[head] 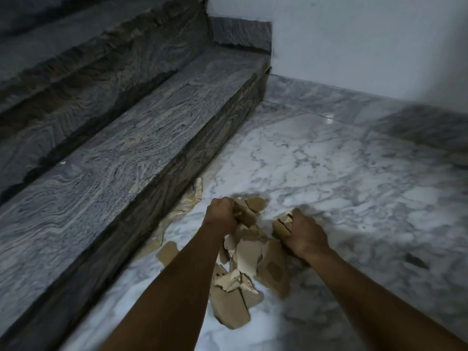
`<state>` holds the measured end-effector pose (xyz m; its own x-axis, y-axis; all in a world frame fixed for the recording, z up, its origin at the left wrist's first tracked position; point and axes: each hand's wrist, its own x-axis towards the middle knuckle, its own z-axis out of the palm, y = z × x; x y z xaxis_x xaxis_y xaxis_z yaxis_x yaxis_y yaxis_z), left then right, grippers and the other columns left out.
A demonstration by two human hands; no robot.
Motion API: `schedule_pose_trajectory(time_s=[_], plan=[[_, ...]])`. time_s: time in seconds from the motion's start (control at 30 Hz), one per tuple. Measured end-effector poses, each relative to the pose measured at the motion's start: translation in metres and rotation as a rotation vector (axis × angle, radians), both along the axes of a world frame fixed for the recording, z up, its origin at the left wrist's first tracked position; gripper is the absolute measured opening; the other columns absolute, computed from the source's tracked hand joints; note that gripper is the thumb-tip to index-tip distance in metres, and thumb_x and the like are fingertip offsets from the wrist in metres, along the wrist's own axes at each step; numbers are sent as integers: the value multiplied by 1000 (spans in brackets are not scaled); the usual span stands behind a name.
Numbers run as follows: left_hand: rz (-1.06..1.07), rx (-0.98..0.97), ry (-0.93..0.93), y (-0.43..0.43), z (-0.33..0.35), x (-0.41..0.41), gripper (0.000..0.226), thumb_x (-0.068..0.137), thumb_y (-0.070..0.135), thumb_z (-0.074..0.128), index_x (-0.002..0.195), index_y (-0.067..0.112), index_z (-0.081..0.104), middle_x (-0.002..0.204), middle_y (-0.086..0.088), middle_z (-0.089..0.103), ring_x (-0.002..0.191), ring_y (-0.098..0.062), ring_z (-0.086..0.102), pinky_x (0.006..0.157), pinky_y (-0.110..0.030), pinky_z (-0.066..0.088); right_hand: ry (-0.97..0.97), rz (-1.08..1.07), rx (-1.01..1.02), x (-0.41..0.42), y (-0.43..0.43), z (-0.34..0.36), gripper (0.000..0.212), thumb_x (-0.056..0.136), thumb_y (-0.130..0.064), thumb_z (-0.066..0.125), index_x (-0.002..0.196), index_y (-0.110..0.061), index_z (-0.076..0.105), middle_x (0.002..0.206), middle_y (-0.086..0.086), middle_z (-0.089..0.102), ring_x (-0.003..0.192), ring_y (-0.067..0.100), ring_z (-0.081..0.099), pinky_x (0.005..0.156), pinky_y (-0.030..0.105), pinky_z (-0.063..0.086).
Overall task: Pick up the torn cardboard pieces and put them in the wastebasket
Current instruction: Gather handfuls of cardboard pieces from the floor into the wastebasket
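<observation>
Cardboard pieces (249, 252) heaped on the marble floor (329, 173) beside the bottom stair (126, 160).
Left hand (220, 214) and right hand (302, 235) each curl tight round a bunch of them; overfull fists may shed bits on the carry, and no wastebasket is in view.

Both hands, left (220, 216), right (302, 233), gripping torn cardboard pieces (249, 252), marble floor (329, 173), granite stairs (126, 148)

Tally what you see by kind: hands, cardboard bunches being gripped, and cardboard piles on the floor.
Hands: 2, left hand and right hand
Gripped cardboard bunches: 2, left bunch and right bunch
Cardboard piles on the floor: 1, pile
Total: 5
</observation>
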<state>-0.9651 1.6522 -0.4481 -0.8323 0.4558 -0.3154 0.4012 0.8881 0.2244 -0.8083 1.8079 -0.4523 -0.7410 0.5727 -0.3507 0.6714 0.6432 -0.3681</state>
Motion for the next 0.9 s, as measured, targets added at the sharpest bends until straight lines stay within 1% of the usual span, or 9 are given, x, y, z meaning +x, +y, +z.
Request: schedule_pose_trajectory(time_s=[0.1, 0.2, 0.3, 0.43, 0.53, 0.63, 0.7, 0.83, 0.9], plan=[[40, 28, -34, -2, -2, 1, 40, 73, 25, 70, 111, 16, 61, 114, -15, 63, 109, -33, 59, 85, -36, 51, 87, -25, 32, 13, -2, 2, 58, 80, -42, 75, 124, -17, 46, 117, 11, 62, 109, 34, 59, 82, 37, 49], [94, 150, -49, -8, 1, 1, 34, 76, 34, 71, 105, 17, 68, 104, -13, 70, 100, -32, 65, 80, -33, 52, 270, -174, -152, 26, 3, 7, 54, 69, -37, 86, 114, -19, 61, 104, 3, 69, 100, 27, 65, 78, 30, 50], [271, 499, -34, -25, 22, 0, 31, 79, 31, 73, 98, 7, 70, 93, -5, 72, 90, -24, 68, 76, -30, 51, 387, -290, -468, 32, 13, 22, 53, 57, -32, 96, 102, -18, 74, 94, -8, 74, 89, 13, 70, 77, 30, 56], [576, 1027, -178, -53, 62, 12, 19, 77, 12, 81, 93, 12, 72, 92, -5, 72, 87, -23, 70, 77, -36, 58, 148, -147, -613, 37, -4, 31, 51, 49, -35, 98, 93, -21, 76, 88, -6, 76, 82, 11, 72, 75, 33, 61], [600, 927, -277, -74, 71, 22, 21, 78, 12, 82, 96, 2, 74, 92, -12, 73, 84, -25, 70, 78, -42, 58, 3, -72, -414, 43, -35, 15, 65, 42, -51, 91, 95, -18, 73, 97, 1, 71, 90, 20, 69, 77, 32, 58], [573, 762, -380, -94, 70, 30, 15, 74, 14, 85, 81, 4, 76, 76, -14, 73, 69, -29, 69, 70, -50, 60, 8, -87, -186, 53, -63, -2, 66, 59, -47, 84, 115, -20, 63, 116, 9, 60, 109, 32, 60, 88, 35, 53], [530, 692, -498, -105, 69, 30, 20, 71, 15, 87, 78, 0, 76, 71, -18, 73, 64, -33, 69, 65, -51, 60, 49, -120, -192, 57, -72, -2, 66, 66, -43, 83, 123, -21, 57, 118, 7, 63, 112, 30, 61, 89, 35, 53], [470, 561, -642, -116, 72, 29, 38, 54, 26, 93, 81, 4, 79, 79, -14, 76, 74, -33, 73, 72, -45, 61, 60, -109, -265, 64, -63, 5, 65, 65, -36, 86, 121, -22, 56, 117, 2, 68, 109, 26, 63, 82, 26, 49], [397, 477, -662, -117, 66, 29, 30, 56, 22, 93, 77, 6, 79, 74, -5, 76, 72, -25, 73, 67, -36, 60, 50, -102, -321, 69, -54, 12, 68, 63, -34, 89, 118, -23, 49, 113, 1, 67, 105, 25, 64, 77, 27, 47]])
